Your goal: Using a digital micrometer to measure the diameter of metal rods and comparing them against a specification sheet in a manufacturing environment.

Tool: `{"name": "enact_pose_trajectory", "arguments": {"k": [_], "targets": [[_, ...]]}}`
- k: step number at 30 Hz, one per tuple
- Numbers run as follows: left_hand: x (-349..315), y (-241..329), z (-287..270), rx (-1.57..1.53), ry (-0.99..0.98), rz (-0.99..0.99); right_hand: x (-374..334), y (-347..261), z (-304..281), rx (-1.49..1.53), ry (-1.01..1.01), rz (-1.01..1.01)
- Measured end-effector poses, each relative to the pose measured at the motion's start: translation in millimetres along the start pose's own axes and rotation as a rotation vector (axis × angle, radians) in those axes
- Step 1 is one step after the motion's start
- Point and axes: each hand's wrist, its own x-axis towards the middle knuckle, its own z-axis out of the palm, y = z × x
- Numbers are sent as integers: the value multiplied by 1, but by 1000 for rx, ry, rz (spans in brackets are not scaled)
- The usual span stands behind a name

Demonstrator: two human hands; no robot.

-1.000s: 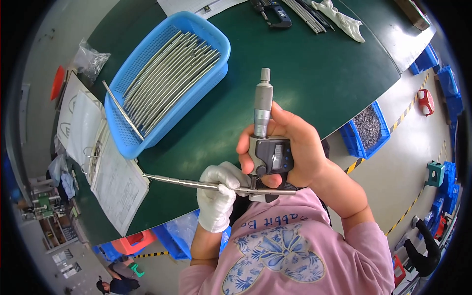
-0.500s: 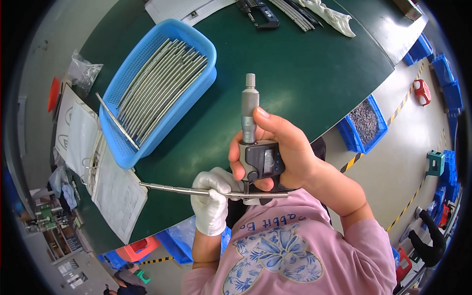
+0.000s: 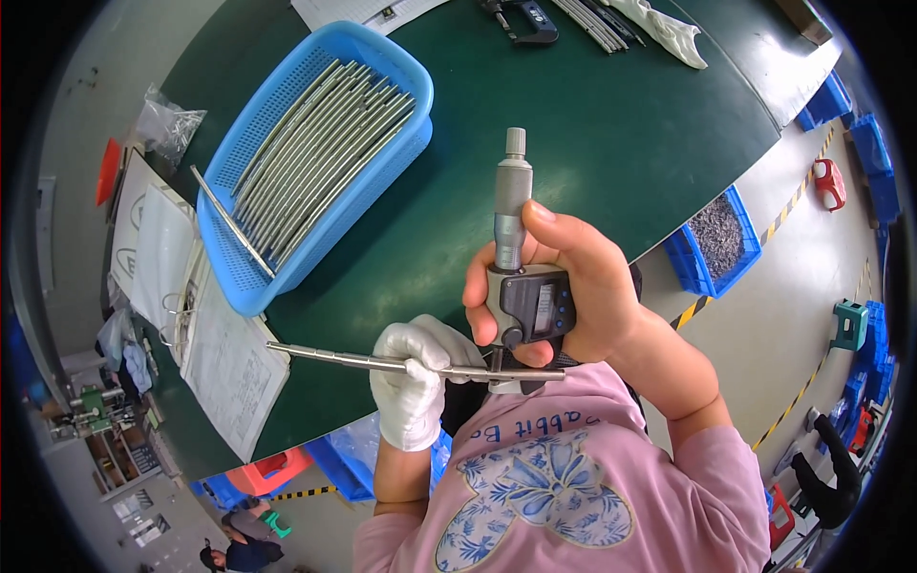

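Note:
My right hand (image 3: 592, 286), bare, is wrapped round a digital micrometer (image 3: 513, 229) held upright, its thimble end pointing away from me and its small display facing up. In my left hand (image 3: 411, 387), which wears a white glove, a slim stepped metal rod (image 3: 330, 355) is pinched between thumb and fingers. The rod lies crosswise. Its right part passes through the micrometer's jaw gap, below the body; whether the jaws touch it I cannot tell. Beyond my hands stands a blue plastic basket (image 3: 420, 81) with many similar metal rods (image 3: 315, 162), one leaning on its left wall.
The green table (image 3: 611, 124) carries a second micrometer (image 3: 530, 24), more rods (image 3: 587, 21) and a white glove (image 3: 664, 33) at the far edge. A binder with drawings (image 3: 224, 372) lies left. On the floor right is a blue bin of metal chips (image 3: 716, 239). Another person (image 3: 244, 549) is lower left.
The micrometer and my right hand have shifted a little to the right along the rod. My left hand keeps its hold on the rod. The whole view has shifted slightly.

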Motion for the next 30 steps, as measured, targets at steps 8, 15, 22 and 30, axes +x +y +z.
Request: {"name": "enact_pose_trajectory", "arguments": {"k": [8,15,22,30], "targets": [[0,-3,-1,-31,-27,18,0,1,-2,-5,-41,-11],[1,0,0,-45,-17,33,0,1,-4,11,-42,-4],[2,0,-2,-46,-26,32,-3,-1,-2,14,0,-10],[-1,-1,-3,-43,-27,40,-1,1,-4,-68,-13,-27]]}}
